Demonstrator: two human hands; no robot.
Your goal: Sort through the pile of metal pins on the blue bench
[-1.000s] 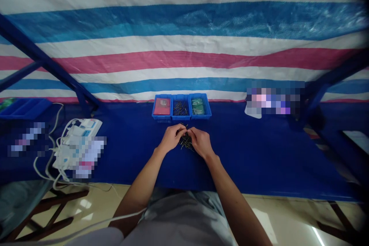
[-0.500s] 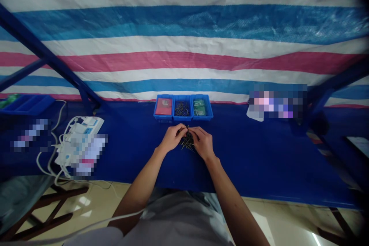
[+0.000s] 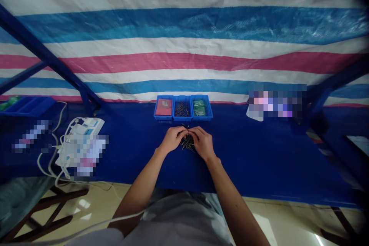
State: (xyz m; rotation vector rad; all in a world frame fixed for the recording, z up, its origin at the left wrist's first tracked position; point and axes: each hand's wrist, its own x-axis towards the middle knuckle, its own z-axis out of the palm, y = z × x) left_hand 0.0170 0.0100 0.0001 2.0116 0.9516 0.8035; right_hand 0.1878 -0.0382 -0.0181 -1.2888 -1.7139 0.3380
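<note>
1. Blue across the tabletop (image 3: 248,153). On it, between left hand (image 3: 173,138) and right hand (image 3: 204,142), a loose pile of thin dark pieces (image 3: 188,144), screw-like by look, lying in mixed directions.
2. Grip: thumb and fingers drawn together on both sides, tips nearly meeting over the far part of the pile. Cannot tell whether pinching a piece or only touching.
3. Beyond the hands, side by side: left bin (image 3: 163,117) with red packet (image 3: 164,107); middle bin (image 3: 182,118) with similar dark pieces; right bin (image 3: 202,118) with green packets (image 3: 199,107).
4. Progress, as judged: looks part-way, with handling of the pile under way. Middle bin well stocked; loose pile left to deal with. Cannot say whether bin contents count as finished or as supply.
5. Hidden: inner sides of both hands, plus pieces under the fingers. Too small to count or to read shape with certainty.
6. Hard to make out: pixelated patches beside white power strip (image 3: 98,125) and at far right. Cut off at right edge: pale flat object (image 3: 359,143), not identifiable.
</note>
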